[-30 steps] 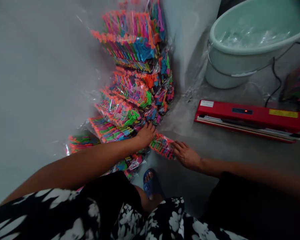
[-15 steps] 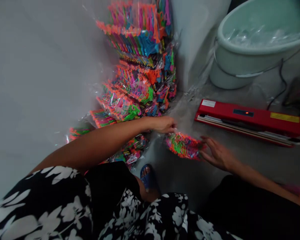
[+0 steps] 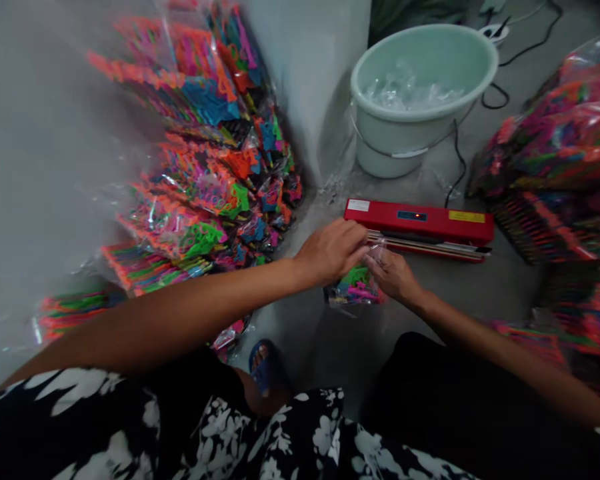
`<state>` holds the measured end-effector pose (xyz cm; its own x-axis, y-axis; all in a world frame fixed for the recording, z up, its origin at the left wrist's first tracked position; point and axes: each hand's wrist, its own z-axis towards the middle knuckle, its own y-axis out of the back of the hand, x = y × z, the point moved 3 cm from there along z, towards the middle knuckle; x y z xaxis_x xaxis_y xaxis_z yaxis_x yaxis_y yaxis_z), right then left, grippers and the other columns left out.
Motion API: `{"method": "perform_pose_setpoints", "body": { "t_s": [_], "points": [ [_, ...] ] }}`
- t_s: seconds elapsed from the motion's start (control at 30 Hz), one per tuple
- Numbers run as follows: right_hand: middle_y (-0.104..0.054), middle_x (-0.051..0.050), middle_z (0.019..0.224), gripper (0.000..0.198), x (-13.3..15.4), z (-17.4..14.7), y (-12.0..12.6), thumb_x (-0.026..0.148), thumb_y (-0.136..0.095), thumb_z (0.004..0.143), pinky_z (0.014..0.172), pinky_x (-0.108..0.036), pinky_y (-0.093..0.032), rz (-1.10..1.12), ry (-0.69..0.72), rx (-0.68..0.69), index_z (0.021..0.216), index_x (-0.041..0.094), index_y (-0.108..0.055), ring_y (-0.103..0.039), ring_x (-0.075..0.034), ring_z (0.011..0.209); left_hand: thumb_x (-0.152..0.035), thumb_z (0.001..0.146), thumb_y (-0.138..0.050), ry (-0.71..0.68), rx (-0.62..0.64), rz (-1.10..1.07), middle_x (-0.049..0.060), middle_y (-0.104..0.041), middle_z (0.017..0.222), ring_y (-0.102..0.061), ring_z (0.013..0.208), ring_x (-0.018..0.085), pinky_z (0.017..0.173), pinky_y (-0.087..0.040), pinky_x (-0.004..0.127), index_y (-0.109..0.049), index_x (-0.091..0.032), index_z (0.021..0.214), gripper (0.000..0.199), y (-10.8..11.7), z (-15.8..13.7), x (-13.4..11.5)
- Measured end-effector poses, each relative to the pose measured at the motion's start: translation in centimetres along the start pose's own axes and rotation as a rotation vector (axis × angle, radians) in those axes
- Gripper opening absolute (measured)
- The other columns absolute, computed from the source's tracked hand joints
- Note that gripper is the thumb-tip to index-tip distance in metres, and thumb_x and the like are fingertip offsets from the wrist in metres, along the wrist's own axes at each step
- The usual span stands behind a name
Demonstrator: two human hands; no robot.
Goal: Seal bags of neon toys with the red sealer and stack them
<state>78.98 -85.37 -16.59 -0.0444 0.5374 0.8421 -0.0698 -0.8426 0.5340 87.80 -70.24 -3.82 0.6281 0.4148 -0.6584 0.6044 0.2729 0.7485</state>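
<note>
A clear plastic bag [image 3: 356,285] of green, pink and orange plastic pieces hangs from both hands, just in front of a red heat sealer [image 3: 425,220]. My left hand [image 3: 333,250] is closed on the bag's upper left edge. On the upper right edge, the fingers of my right hand [image 3: 391,272] pinch the gathered film. The top of the bag is partly hidden by the fingers, close to the sealer's front strip. A small orange light glows on the sealer's panel.
Filled bags of coloured plastic pieces [image 3: 190,180] are heaped against the wall at left. A pale green bucket [image 3: 395,143] with crumpled clear bags stands behind the sealer. More filled bags [image 3: 570,147] are piled at right. A black cord [image 3: 463,160] runs behind the sealer.
My hands have come together and the bag has been raised toward the sealer's front, now hanging upright. The view has swung right, showing the right-hand pile.
</note>
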Motion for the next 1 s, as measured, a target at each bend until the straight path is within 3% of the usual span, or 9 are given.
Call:
{"method": "perform_pose_setpoints", "body": {
  "t_s": [0.2,0.33,0.43,0.53,0.63,0.7,0.83,0.93,1.0],
  "points": [
    [-0.077,-0.008,0.105,0.047,-1.9,0.3,1.7,0.052,-0.037,0.107,0.095,-0.041,-0.056,0.128,-0.119,-0.11,0.103,0.022,-0.073,-0.072,-0.024,0.101,-0.053,0.085,-0.08,-0.284,0.197,0.312,0.019,-0.037,0.166,-0.026,0.158,0.042,0.129,-0.018,0.062,-0.067,-0.021,0.128,0.055,-4.6,-4.6,1.7],
    [-0.076,-0.009,0.116,0.046,-2.6,-0.1,4.0,0.051,-0.036,0.109,0.104,-0.047,-0.054,0.084,-0.058,-0.078,0.114,0.023,-0.072,-0.07,-0.026,0.114,-0.038,0.091,-0.075,-0.303,0.21,0.453,0.016,-0.034,0.169,-0.02,0.16,0.041,0.13,-0.014,0.061,-0.072,-0.019,0.113,0.029,-4.0,-3.8,2.7],
    [-0.072,-0.011,0.127,0.043,-3.0,-1.0,6.6,0.045,-0.036,0.11,0.111,-0.05,-0.051,-0.004,0.021,-0.02,0.125,0.023,-0.07,-0.066,-0.026,0.123,-0.026,0.093,-0.071,-0.268,0.252,0.429,0.01,-0.052,0.158,-0.034,0.155,0.036,0.13,-0.016,0.059,-0.074,-0.021,0.096,0.007,-2.4,-2.5,3.4],
    [-0.069,-0.011,0.134,0.039,-2.8,-2.2,9.6,0.039,-0.038,0.109,0.116,-0.054,-0.047,-0.095,0.044,-0.062,0.129,0.023,-0.068,-0.062,-0.027,0.131,-0.024,0.092,-0.068,-0.159,0.253,0.318,0.009,-0.072,0.124,-0.053,0.137,0.032,0.127,-0.022,0.057,-0.072,-0.023,0.084,0.009,-0.8,-1.3,4.1],
    [-0.061,-0.012,0.147,0.039,-1.4,-3.2,11.6,0.038,-0.048,0.105,0.118,-0.058,-0.045,-0.152,0.062,-0.151,0.141,0.026,-0.062,-0.056,-0.03,0.138,-0.028,0.085,-0.074,-0.027,0.212,0.132,0.009,-0.07,0.087,-0.063,0.114,0.032,0.12,-0.033,0.055,-0.065,-0.023,0.071,0.018,0.3,-0.5,4.1],
    [-0.049,-0.013,0.159,0.062,-0.5,-3.2,11.8,0.044,-0.065,0.097,0.121,-0.06,-0.042,-0.171,0.096,-0.109,0.155,0.028,-0.048,-0.048,-0.034,0.146,-0.028,0.081,-0.077,0.078,0.148,-0.04,0.008,-0.061,0.074,-0.064,0.105,0.033,0.111,-0.043,0.051,-0.06,-0.023,0.065,0.024,0.6,-0.3,3.9],
    [-0.034,-0.016,0.168,0.118,-1.6,-1.9,10.7,0.058,-0.085,0.079,0.121,-0.062,-0.042,-0.099,0.108,0.044,0.17,0.027,-0.016,-0.042,-0.04,0.151,-0.027,0.083,-0.077,0.168,0.01,-0.23,0.007,-0.055,0.073,-0.064,0.102,0.033,0.097,-0.05,0.043,-0.06,-0.022,0.07,0.022,0.3,-0.8,4.1],
    [-0.03,-0.018,0.17,0.126,-4.5,-1.5,10.1,0.064,-0.086,0.077,0.112,-0.059,-0.052,0.117,0.027,0.05,0.17,0.031,-0.007,-0.051,-0.039,0.144,-0.029,0.087,-0.077,0.037,0.067,-0.055,0.008,-0.06,0.083,-0.065,0.101,0.031,0.094,-0.051,0.042,-0.064,-0.021,0.08,0.016,-0.6,-1.2,4.2],
    [-0.042,-0.019,0.164,0.119,-5.5,-1.6,9.1,0.066,-0.085,0.077,0.103,-0.052,-0.059,0.266,-0.006,0.086,0.169,0.035,-0.017,-0.06,-0.037,0.136,-0.027,0.093,-0.071,-0.015,0.125,0.124,0.009,-0.066,0.094,-0.066,0.102,0.029,0.091,-0.052,0.041,-0.069,-0.021,0.091,0.007,-1.2,-1.3,3.2]
  ]
}}
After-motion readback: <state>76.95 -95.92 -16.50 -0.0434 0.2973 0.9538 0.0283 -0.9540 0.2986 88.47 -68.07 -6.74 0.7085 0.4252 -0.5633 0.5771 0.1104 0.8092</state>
